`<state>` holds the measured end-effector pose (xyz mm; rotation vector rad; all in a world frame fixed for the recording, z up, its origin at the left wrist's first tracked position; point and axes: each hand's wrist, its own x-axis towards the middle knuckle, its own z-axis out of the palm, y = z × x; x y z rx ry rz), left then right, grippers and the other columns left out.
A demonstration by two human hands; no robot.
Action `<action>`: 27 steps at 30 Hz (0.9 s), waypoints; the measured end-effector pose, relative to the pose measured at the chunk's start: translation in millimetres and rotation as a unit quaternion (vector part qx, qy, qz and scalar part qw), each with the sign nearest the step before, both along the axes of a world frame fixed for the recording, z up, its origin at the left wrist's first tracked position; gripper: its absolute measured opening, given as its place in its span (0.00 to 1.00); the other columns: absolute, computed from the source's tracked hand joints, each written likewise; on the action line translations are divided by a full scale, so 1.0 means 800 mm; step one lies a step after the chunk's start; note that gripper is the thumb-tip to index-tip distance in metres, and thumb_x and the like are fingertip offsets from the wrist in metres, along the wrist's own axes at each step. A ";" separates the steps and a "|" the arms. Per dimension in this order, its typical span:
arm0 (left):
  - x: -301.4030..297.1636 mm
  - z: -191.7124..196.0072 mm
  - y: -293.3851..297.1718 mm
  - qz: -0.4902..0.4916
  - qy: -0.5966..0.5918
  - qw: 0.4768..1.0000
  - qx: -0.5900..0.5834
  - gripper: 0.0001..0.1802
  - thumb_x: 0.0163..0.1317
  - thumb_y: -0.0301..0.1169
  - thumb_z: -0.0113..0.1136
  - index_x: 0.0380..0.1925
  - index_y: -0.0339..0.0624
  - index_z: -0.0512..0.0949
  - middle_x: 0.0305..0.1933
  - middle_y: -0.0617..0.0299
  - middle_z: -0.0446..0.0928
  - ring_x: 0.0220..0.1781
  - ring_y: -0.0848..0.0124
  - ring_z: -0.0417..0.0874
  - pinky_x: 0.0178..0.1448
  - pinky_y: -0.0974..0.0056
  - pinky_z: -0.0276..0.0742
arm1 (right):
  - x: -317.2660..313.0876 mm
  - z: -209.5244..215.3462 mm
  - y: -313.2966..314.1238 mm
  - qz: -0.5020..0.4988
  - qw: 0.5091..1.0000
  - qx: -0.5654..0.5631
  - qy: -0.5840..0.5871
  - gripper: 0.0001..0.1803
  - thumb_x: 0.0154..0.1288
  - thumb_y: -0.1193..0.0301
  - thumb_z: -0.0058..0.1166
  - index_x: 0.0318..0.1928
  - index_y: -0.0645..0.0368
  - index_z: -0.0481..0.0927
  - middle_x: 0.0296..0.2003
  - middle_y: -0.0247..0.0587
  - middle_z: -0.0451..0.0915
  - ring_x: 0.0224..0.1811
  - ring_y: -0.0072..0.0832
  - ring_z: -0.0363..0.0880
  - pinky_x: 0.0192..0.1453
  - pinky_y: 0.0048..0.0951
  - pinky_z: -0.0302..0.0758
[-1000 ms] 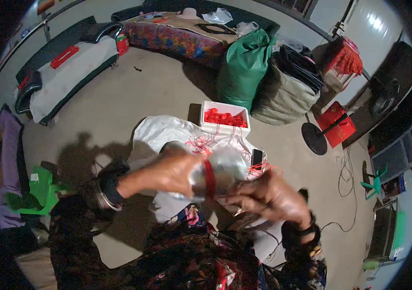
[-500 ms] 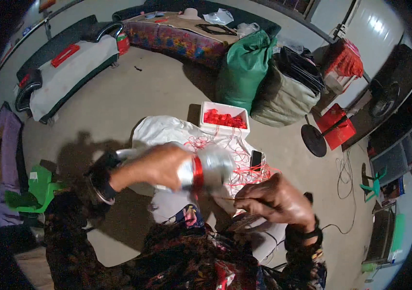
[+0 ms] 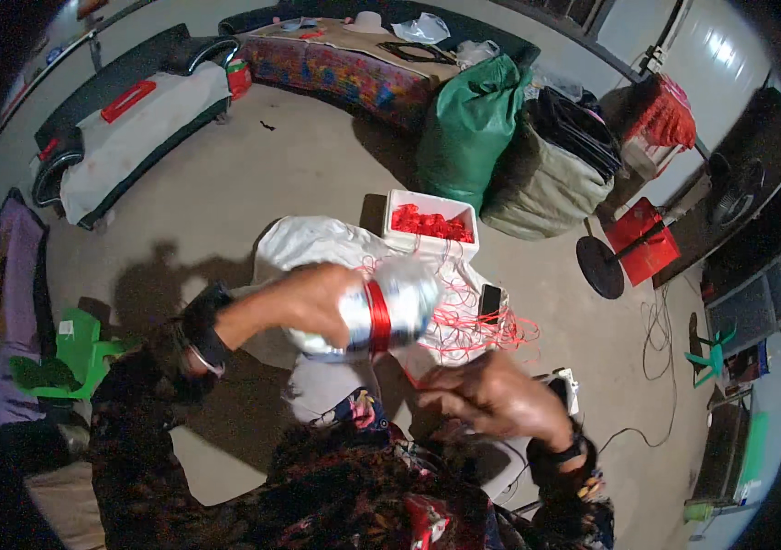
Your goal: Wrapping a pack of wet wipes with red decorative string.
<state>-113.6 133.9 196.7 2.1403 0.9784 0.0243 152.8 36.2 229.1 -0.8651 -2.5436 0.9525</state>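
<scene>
My left hand is wrapped round a shiny, pale bottle-like cylinder, blurred by motion. A band of red cord is wound around the cylinder's middle. Lower and to the right, my right hand is closed with fingers pinched; a strand of the cord seems to run toward its fingertips, though blur hides the exact grip. Beyond both hands, loose red cords lie tangled on a white sheet. A white foam box at the sheet's far edge holds red pieces.
A black phone rests on the sheet. Behind the box stand a green sack and a pale sack. A fan's round base and cables are on the right; a green chair is at left.
My right hand has shifted a little left and down. The cylinder has turned slightly in my left hand, which still grips it. The view has moved slightly.
</scene>
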 end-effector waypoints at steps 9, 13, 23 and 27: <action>0.031 0.051 -0.037 -0.075 -0.329 0.897 -0.285 0.40 0.36 0.37 0.76 0.54 0.35 0.73 0.47 0.54 0.80 0.48 0.68 0.79 0.56 0.62 0.72 | 0.051 -0.122 0.026 -0.216 0.871 -0.345 0.277 0.09 0.66 0.69 0.53 0.40 0.62 0.80 0.37 0.35 0.82 0.39 0.21 0.76 0.46 0.25 0.72; 0.002 0.020 0.028 0.030 -0.158 0.971 -0.176 0.35 0.33 0.32 0.76 0.47 0.36 0.75 0.46 0.55 0.80 0.47 0.71 0.79 0.50 0.63 0.75 | 0.012 -0.065 -0.001 -0.039 0.996 -0.063 0.055 0.10 0.65 0.73 0.51 0.45 0.59 0.81 0.35 0.45 0.81 0.29 0.35 0.81 0.33 0.32 0.75; 0.045 0.047 -0.032 -0.172 -0.277 0.941 -0.094 0.36 0.36 0.39 0.75 0.47 0.33 0.75 0.38 0.54 0.81 0.37 0.67 0.81 0.45 0.61 0.77 | 0.039 -0.096 0.048 -0.198 0.925 -0.212 0.245 0.09 0.65 0.69 0.55 0.40 0.62 0.81 0.34 0.30 0.82 0.39 0.22 0.78 0.47 0.24 0.72; 0.012 0.043 0.017 0.063 -0.216 0.946 -0.233 0.34 0.34 0.29 0.71 0.49 0.36 0.76 0.42 0.58 0.81 0.40 0.72 0.81 0.47 0.67 0.76 | 0.038 -0.110 0.027 -0.137 0.947 -0.261 0.129 0.09 0.66 0.70 0.54 0.41 0.61 0.80 0.37 0.36 0.83 0.43 0.29 0.80 0.50 0.27 0.73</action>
